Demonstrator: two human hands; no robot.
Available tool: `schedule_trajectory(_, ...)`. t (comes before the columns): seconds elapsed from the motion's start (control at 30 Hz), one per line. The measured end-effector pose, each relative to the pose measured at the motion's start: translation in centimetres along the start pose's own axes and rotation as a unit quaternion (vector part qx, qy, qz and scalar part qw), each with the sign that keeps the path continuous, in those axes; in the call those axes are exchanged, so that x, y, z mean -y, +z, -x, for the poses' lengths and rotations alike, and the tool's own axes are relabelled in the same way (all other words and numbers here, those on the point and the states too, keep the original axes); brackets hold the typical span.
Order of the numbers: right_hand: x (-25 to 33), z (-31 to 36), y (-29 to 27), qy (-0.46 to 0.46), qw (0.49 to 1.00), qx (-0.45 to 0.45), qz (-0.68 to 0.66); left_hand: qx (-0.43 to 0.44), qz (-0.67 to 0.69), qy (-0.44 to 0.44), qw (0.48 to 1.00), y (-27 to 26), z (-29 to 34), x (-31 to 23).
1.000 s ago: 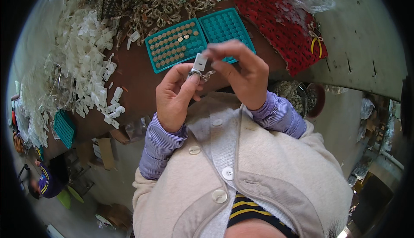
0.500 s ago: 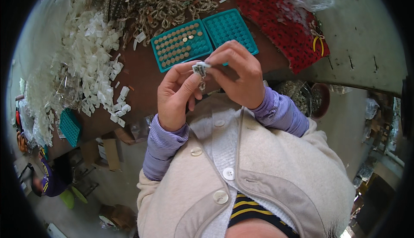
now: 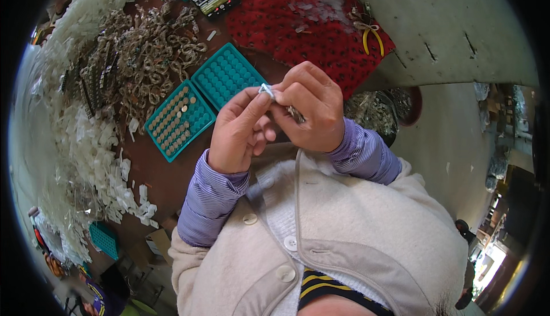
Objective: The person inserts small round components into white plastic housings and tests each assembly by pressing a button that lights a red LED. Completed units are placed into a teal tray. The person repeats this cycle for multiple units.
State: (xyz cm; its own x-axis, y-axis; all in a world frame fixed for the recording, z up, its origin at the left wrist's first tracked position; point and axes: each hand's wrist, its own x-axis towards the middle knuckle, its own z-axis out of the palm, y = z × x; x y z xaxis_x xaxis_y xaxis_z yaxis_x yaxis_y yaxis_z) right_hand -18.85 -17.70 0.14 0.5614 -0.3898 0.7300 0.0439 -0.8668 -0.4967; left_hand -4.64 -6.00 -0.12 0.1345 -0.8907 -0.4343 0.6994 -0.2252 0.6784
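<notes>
Right of the trays [image 3: 204,115], our right hand [image 3: 316,110] has curled in, pinching the piece [image 3: 266,90] with our left hand [image 3: 236,135]: seemingly steadier.

Place: we take this for a small-goods assembly workshop | Worktable: on its brown top [image 3: 152,170] we see tangled chain-like strands [image 3: 154,46] and heaped clear-and-white plastic pieces [image 3: 86,161] | Parts: we find round discs [image 3: 173,122] in rows in a teal tray [image 3: 201,120] | Tools: yellow-handled pliers [image 3: 365,41] by a red cloth [image 3: 321,52]
</notes>
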Motion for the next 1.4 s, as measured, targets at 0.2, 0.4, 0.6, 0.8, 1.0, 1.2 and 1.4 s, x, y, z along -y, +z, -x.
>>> schedule_trajectory(0.2, -1.5, -1.6, -0.3, 0.009, 0.997, 0.079, 0.019, -0.044, -0.198, 0.171, 0.964, 0.6, -0.4, -0.6)
schedule_trajectory(0.4, -1.1, -0.9, 0.7, 0.128, 0.991, 0.009, -0.038, -0.036, -0.105, 0.137, 0.984, -0.1, -0.1, -1.2)
schedule_trajectory(0.6, -2.0, 0.0, 0.4, 0.034, 0.999, 0.004, -0.006, -0.041, -0.103, 0.151, 0.982, 0.7, -0.4, -0.6)
schedule_trajectory(0.8, -2.3, 0.3, 0.2, 0.058, 0.998, -0.024, -0.027, -0.079, -0.197, 0.199, 0.957, 2.1, -0.8, 0.3)
schedule_trajectory(1.0, -2.5, -0.4, 0.5, 0.043, 0.999, -0.026, -0.012, -0.073, -0.171, 0.184, 0.965, 2.2, -1.0, -0.3)
schedule_trajectory(1.2, -2.3, -0.9, 1.1, 0.030, 0.999, -0.008, 0.011, -0.036, -0.041, 0.156, 0.986, 1.0, -1.2, -0.7)
schedule_trajectory(1.4, -1.9, -0.5, 0.9, 0.019, 1.000, 0.022, 0.013, -0.039, -0.043, 0.186, 0.981, 1.2, -1.0, -0.1)
